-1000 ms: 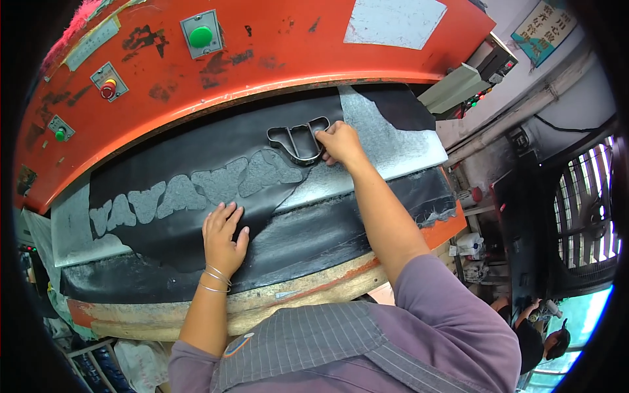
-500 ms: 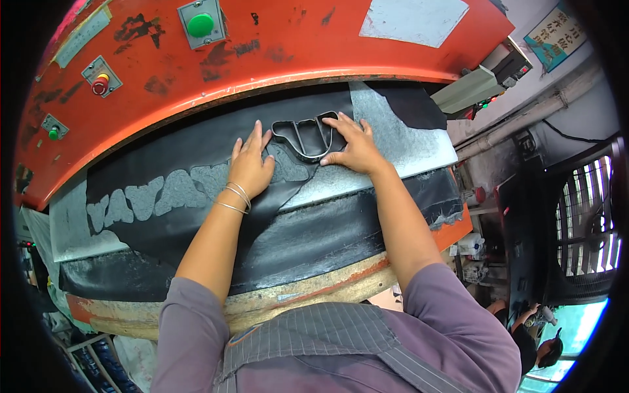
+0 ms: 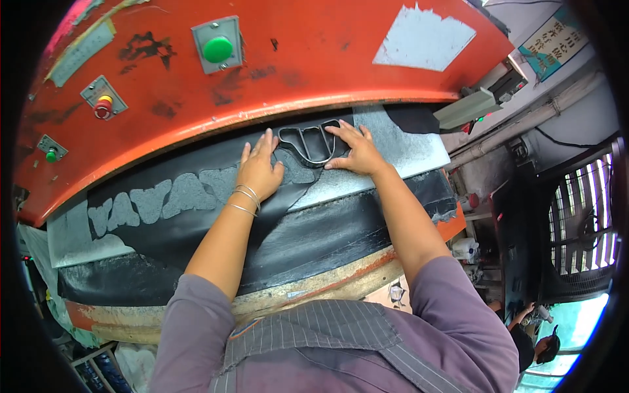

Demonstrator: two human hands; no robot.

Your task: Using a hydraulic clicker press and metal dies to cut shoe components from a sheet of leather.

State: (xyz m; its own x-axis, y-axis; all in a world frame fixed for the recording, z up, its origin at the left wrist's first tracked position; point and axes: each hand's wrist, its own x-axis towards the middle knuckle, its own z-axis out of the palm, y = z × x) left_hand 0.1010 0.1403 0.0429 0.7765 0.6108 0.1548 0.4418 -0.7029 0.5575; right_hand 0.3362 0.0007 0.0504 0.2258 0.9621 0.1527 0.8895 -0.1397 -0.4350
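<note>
A metal cutting die [image 3: 305, 145] with a curved outline and inner crossbars stands on a black sheet [image 3: 170, 239] of leather-like material. My right hand [image 3: 362, 154] grips the die's right end, thumb at the near corner and fingers over the far edge. Just left of the die, my left hand [image 3: 258, 175] lies on the sheet, fingers stretched out and holding nothing. A row of shaped cut-outs runs leftward through the sheet, showing grey speckled surface. Under the sheet is a grey-white board [image 3: 419, 156], bare toward the right.
The orange machine beam [image 3: 295, 78] spans just beyond the board, carrying a green button [image 3: 218, 50] and a red knob [image 3: 103, 107]. A black padded ledge [image 3: 327, 229] runs along the near side. At the right are a large fan [image 3: 586, 223] and another person [image 3: 534, 337].
The whole view has shifted slightly, so the beam sits lower. My hands and the die stay in nearly the same arrangement on the sheet.
</note>
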